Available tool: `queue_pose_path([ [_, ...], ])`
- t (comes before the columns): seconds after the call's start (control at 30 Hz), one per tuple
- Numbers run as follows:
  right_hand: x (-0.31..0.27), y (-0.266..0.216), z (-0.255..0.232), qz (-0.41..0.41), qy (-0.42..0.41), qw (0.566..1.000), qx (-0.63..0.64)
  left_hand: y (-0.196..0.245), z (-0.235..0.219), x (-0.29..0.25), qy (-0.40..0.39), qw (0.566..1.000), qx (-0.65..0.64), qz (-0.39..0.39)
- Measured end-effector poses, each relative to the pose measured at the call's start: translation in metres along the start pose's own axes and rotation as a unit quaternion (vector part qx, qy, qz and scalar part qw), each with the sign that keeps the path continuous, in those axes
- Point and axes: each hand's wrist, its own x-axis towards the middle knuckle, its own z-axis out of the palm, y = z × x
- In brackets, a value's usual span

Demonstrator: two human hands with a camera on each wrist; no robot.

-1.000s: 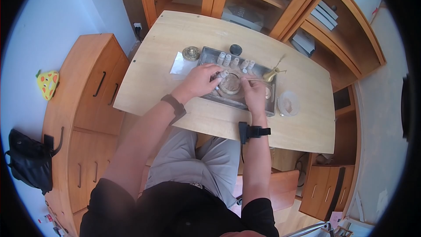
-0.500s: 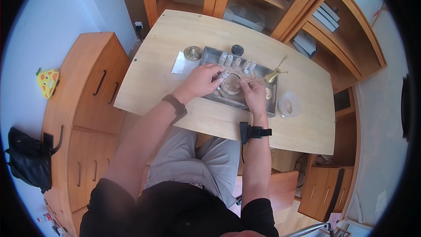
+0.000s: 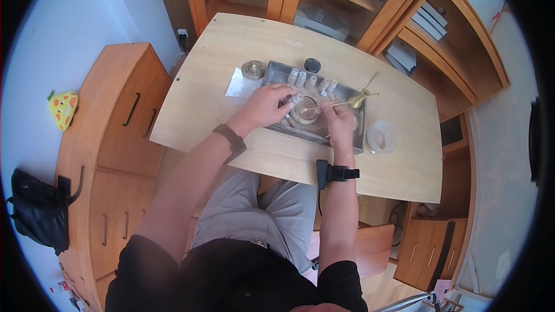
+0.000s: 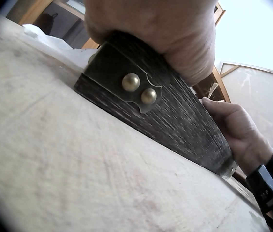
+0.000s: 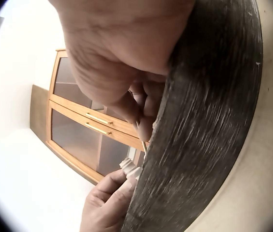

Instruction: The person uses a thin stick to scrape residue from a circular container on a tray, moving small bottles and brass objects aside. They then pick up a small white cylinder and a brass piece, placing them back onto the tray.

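Observation:
Over the dark tray [image 3: 302, 134], my left hand [image 3: 265, 106] pinches a small pale bottle [image 3: 296, 99] by the rim of a round bowl [image 3: 312, 120]. My right hand [image 3: 339, 123] holds a thin gold-coloured stick [image 3: 330, 105] whose left end is over the bowl. The right wrist view shows the left fingers round the ridged bottle [image 5: 129, 167] and the right fingers on the thin stick [image 5: 142, 137]. In the left wrist view the tray's side [image 4: 175, 125], with brass studs, hides what the left hand holds.
Several small bottles [image 3: 311, 81] stand along the tray's back. A brass vase [image 3: 357, 100] with thin tools is at its right end. Around the tray are an ornate round lid [image 3: 253, 70], white paper [image 3: 241, 85], a black round lid [image 3: 312, 65] and a clear tub [image 3: 380, 137].
My right hand has shifted slightly right, and the stick in it now slants down leftward over the bowl. My left hand has stayed in place with the bottle.

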Motion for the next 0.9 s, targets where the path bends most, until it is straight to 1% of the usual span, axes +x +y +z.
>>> queue_pose_path([
  [0.07, 0.001, -0.001, -0.006, 0.007, 0.0, 1.0, -0.018, 0.001, -0.001, 0.0, -0.002, 1.0, -0.001, 0.002],
  [0.17, -0.002, -0.008, -0.009, 0.017, 0.018, 1.0, -0.002, 0.001, -0.001, 0.001, -0.002, 1.0, 0.0, 0.006],
  [0.27, -0.001, -0.001, -0.006, -0.011, 0.028, 0.998, 0.063, -0.001, 0.001, 0.0, 0.002, 1.0, -0.001, 0.01],
  [0.37, -0.002, -0.003, -0.003, -0.035, 0.028, 0.997, 0.064, -0.004, 0.002, 0.0, 0.005, 1.0, 0.005, 0.014],
  [0.47, -0.004, -0.006, -0.004, -0.028, 0.013, 0.997, 0.073, -0.005, 0.002, 0.0, 0.005, 1.0, 0.009, 0.022],
  [0.57, -0.007, -0.014, 0.002, -0.071, -0.002, 0.995, 0.064, -0.003, 0.001, 0.0, 0.007, 1.0, 0.007, 0.021],
  [0.63, -0.004, -0.005, 0.001, -0.089, -0.013, 0.994, 0.057, -0.003, 0.002, 0.0, 0.008, 1.0, 0.006, 0.019],
  [0.67, -0.004, -0.008, 0.003, -0.098, -0.018, 0.994, 0.053, -0.003, 0.001, 0.0, 0.007, 1.0, 0.005, 0.017],
  [0.77, -0.012, -0.018, 0.004, -0.059, 0.001, 0.994, 0.094, -0.004, 0.002, 0.0, 0.007, 1.0, 0.002, 0.012],
  [0.87, -0.007, -0.011, -0.004, -0.021, 0.013, 0.997, 0.07, -0.003, 0.001, 0.0, 0.008, 1.0, -0.005, 0.005],
  [0.9, -0.007, -0.01, -0.004, -0.033, 0.011, 0.998, 0.054, -0.002, 0.0, 0.0, 0.005, 1.0, -0.01, -0.003],
])
